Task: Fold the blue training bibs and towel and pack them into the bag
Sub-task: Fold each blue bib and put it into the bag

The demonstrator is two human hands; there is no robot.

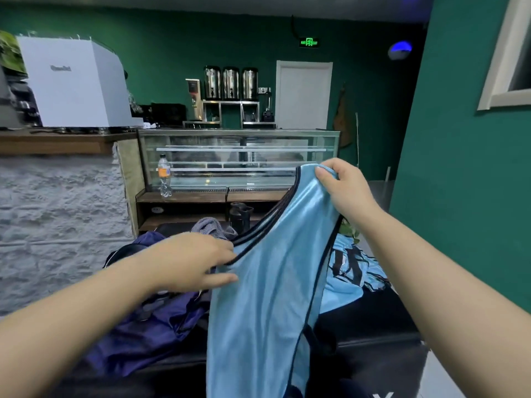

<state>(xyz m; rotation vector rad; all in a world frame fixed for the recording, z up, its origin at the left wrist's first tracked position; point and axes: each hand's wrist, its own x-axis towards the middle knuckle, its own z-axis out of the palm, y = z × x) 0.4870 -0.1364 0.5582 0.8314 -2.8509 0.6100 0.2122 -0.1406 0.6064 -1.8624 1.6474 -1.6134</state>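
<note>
right now the job sits at its opening step: one shiny light-blue training bib with dark navy trim is held up in the air to be spread out, not yet folded

the right hand, up at about 1 o'clock in the view, has its fingers curled over the bib's shoulder strap and grips it firmly, so the fabric hangs down from there toward 6 o'clock. the left hand, near 9 o'clock of the bib, has its fingers at the dark neckline edge and seems to pinch it, though the exact hold is partly hidden by the hand itself

below, on the black padded desk, a crumpled heap of more light-blue bibs lies at 3 o'clock of the hanging one. the dark purple nylon bag slumps at 8 o'clock, under the left forearm, and a grey knitted towel peeks out just behind the left hand at 12 o'clock of it

as i judge it, the next move calls for the left hand to find the second shoulder strap, so both straps are level and the bib hangs flat; then it can be laid on a free patch of the desk and folded in half. the slippery fabric may slide, so a steady grip on both sides matters
</note>
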